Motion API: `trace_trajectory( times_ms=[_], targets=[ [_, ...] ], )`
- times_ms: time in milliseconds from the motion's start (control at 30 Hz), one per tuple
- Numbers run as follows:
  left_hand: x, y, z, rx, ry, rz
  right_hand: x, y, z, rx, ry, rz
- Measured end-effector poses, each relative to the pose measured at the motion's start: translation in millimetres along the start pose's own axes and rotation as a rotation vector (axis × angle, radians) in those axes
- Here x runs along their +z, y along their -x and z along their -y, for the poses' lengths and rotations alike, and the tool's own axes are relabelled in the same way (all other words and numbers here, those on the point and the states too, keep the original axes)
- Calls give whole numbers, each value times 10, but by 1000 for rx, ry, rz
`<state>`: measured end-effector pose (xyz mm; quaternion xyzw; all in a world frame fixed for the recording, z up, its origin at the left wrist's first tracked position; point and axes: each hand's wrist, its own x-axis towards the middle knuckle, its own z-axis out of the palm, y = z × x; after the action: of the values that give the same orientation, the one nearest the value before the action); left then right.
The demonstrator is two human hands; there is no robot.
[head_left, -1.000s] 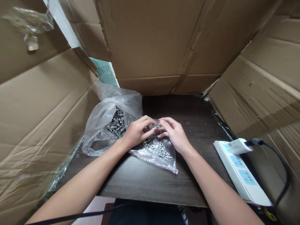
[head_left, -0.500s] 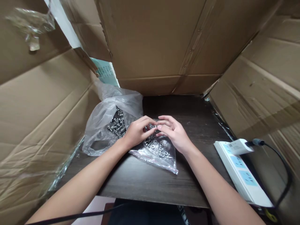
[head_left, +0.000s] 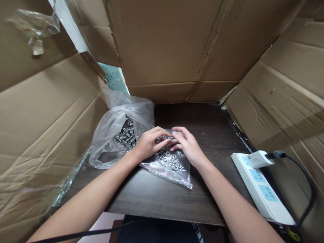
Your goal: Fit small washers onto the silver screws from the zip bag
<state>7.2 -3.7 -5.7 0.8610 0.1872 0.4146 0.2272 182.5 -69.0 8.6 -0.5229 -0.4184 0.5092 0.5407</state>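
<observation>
My left hand is pinched, thumb against fingers, around a small shiny bolt whose details are partly covered by the fingertips. Facing it, my right hand has its fingers bent in at the bolt's end; what lies between those fingertips is hidden. Both hands hover over a clear zip bag lying flat on the table. Several metal washers and nuts rest on the bag's near part, and more small metal parts show beneath the hands.
A larger crumpled plastic bag at the left holds many bolts. On the right lies a white power strip with a plugged-in adapter and black cable. Cardboard walls enclose the dark table on three sides.
My right fingers have shifted slightly and spread a little apart at the bolt, the thumb lower than before. My left hand stays almost in place. The bags and loose parts have not moved.
</observation>
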Motion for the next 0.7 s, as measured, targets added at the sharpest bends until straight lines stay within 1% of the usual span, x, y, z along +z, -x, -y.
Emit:
trace_trajectory(
  times_ms=[100,200,300,367,433,500,567,633,700],
  targets=[
    [-1,0,7,1,3,-17,-12,-2,6,0,-115,64],
    [-2,-1,16,-3,-24,-31,-29,-18,-10,-46,-104,40],
    [2,2,23,-18,-51,-40,-26,-26,-31,-116,-35,8],
    [4,4,26,-19,-58,-28,-13,-20,-36,-158,60,-21],
    [4,6,27,-13,-63,-12,-1,-10,-32,-167,159,-57],
    [2,6,26,-10,-65,-10,1,-4,-19,-141,186,-79],
    [-1,6,24,-3,-62,-20,-6,-4,-1,-109,120,-50],
    [-3,7,22,7,-56,-31,-16,-7,13,-91,29,13],
    [-3,8,20,17,-55,-26,-22,-7,18,-79,-3,51]
  ],
)
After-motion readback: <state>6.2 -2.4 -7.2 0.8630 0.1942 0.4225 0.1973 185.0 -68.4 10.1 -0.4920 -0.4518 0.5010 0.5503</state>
